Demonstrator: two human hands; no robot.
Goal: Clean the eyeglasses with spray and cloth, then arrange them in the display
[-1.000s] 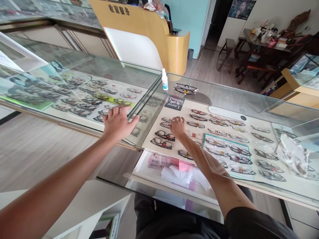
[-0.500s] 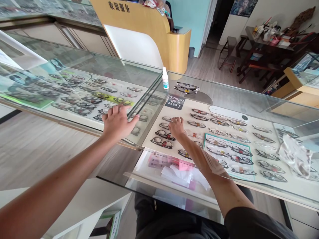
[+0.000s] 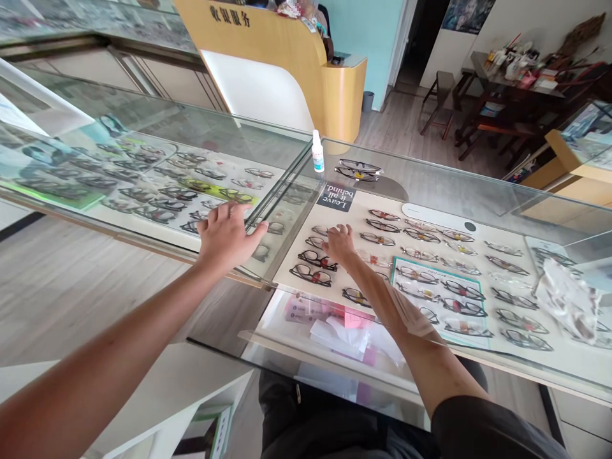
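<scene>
My left hand [image 3: 227, 236] rests on the glass counter top near the joint between two display cases, fingers spread and nothing held. My right hand [image 3: 340, 245] reaches into the right-hand case, seen through its glass. Its bent fingers close on the right end of a thin-framed pair of eyeglasses [image 3: 319, 230]; the fingertips are partly hidden. Just below lies another pair of glasses [image 3: 315, 242], close to the thumb. Nearer to me are two dark-framed pairs, one [image 3: 316, 258] above the other [image 3: 310, 275], with red tags on their lenses.
A white spray bottle [image 3: 317, 153] and two pairs of glasses [image 3: 358, 169] stand on the glass top. Rows of frames fill the case, some on a teal-edged card [image 3: 393, 273]. A crumpled cloth [image 3: 567, 299] lies at right. Below is an open compartment with papers [image 3: 342, 336].
Hardly anything differs. My right hand stays at the same glasses with a slight shift of its fingers, and my left hand keeps its place on the glass.
</scene>
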